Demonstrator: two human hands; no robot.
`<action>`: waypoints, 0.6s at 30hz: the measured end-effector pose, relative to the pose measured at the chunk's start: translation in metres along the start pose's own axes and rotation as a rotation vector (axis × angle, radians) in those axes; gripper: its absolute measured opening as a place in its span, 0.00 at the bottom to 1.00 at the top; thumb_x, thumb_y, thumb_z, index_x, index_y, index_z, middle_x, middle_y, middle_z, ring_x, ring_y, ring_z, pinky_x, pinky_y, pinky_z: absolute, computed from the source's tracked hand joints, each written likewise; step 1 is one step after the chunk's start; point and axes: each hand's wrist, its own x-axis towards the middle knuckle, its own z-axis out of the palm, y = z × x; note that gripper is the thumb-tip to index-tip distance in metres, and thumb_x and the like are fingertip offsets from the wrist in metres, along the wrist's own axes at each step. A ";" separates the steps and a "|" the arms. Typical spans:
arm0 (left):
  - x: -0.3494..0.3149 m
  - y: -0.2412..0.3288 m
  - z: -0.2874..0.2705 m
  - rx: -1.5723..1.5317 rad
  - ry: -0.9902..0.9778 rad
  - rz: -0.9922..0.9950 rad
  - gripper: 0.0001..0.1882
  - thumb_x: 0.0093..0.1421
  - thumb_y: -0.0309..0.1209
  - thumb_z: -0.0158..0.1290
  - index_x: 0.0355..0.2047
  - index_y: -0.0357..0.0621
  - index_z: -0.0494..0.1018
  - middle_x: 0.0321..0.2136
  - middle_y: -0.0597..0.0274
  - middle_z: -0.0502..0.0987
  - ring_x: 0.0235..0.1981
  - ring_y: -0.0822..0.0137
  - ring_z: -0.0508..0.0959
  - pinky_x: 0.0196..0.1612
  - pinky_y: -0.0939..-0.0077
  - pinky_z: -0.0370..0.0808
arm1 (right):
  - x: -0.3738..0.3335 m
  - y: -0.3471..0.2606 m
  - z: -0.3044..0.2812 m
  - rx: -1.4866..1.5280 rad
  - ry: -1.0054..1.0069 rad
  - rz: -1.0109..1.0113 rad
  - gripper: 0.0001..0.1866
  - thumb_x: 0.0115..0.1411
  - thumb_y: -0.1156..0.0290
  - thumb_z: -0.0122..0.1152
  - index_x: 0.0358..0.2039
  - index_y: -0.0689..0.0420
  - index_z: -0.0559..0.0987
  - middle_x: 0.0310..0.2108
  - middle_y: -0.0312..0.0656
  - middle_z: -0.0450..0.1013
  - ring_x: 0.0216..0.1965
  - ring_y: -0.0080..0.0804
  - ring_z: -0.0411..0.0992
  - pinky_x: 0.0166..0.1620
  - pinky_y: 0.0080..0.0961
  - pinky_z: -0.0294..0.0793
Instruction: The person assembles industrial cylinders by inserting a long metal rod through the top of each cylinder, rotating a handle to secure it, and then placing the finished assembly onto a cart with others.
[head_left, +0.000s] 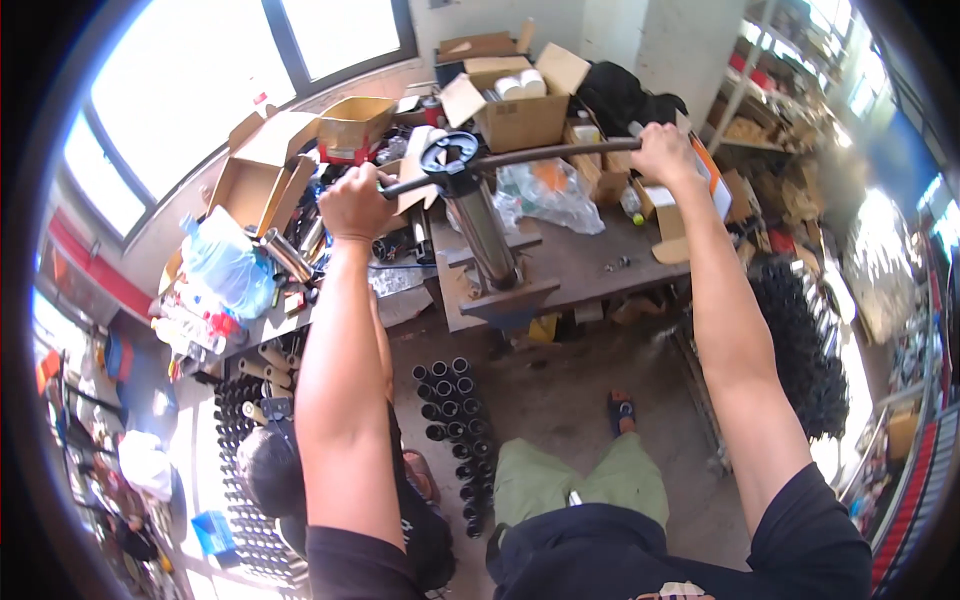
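- Left hand (355, 205): fist wrapped tight around the left end of a long dark bar (560, 153), at about 10 o'clock from the centre of view. Fingers curled fully over; no gap visible.
- Right hand (662, 150): closed around the right end of the same bar, at about 1 o'clock. Knuckles up, grip full.
- Bar runs roughly level between the two hands, with a slight bow, and passes through a dark ring-shaped head (450, 152) at 12 o'clock.
- Ring head sits on top of a metal cylinder (485, 230), which stands tilted on a grey base plate (510, 295) at the front edge of the workbench (590, 255).
- Both forearms rise from the lower edge, well apart, one on each side of the cylinder.
- On the bench behind the cylinder: a clear plastic bag (550, 195) near 12 o'clock, and an open cardboard box (520, 115) holding white rolls just beyond it.
- At 9 o'clock of the left hand: a blue plastic bag (225, 265) and more open cartons (260, 165).
- On the floor below the bench, around 6 o'clock of the cylinder: a cluster of short black tubes (455, 420) standing on end.
- Second person's head (270, 470) low at 8 o'clock, beside the left forearm.
- Own green shorts (580, 480) and one sandalled foot (622, 412) visible at 6 o'clock.
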 end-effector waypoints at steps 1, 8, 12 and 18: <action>0.008 -0.006 0.008 0.067 0.042 0.070 0.13 0.53 0.47 0.59 0.22 0.56 0.73 0.20 0.65 0.78 0.21 0.56 0.81 0.21 0.61 0.75 | -0.012 0.004 -0.003 -0.044 0.136 -0.014 0.19 0.54 0.56 0.58 0.38 0.57 0.83 0.40 0.52 0.79 0.47 0.47 0.77 0.52 0.44 0.72; 0.019 -0.058 0.057 -0.039 -0.131 0.176 0.11 0.57 0.42 0.55 0.23 0.52 0.73 0.23 0.60 0.79 0.24 0.50 0.80 0.24 0.54 0.73 | -0.093 -0.011 0.008 0.062 0.380 0.032 0.15 0.47 0.58 0.66 0.32 0.54 0.85 0.34 0.52 0.80 0.40 0.46 0.80 0.43 0.41 0.79; 0.027 -0.024 0.038 -0.017 -0.247 0.224 0.09 0.52 0.36 0.56 0.29 0.46 0.73 0.27 0.49 0.78 0.30 0.43 0.79 0.32 0.47 0.72 | -0.112 0.005 -0.035 0.051 0.163 -0.037 0.10 0.55 0.62 0.59 0.31 0.53 0.84 0.26 0.44 0.80 0.31 0.37 0.81 0.43 0.36 0.77; -0.041 0.082 -0.018 -0.019 -0.271 0.302 0.29 0.49 0.30 0.56 0.51 0.31 0.66 0.52 0.43 0.69 0.57 0.40 0.66 0.63 0.45 0.58 | -0.074 0.023 -0.008 0.391 -0.077 -0.073 0.09 0.55 0.63 0.58 0.26 0.47 0.86 0.29 0.40 0.81 0.36 0.35 0.79 0.44 0.36 0.69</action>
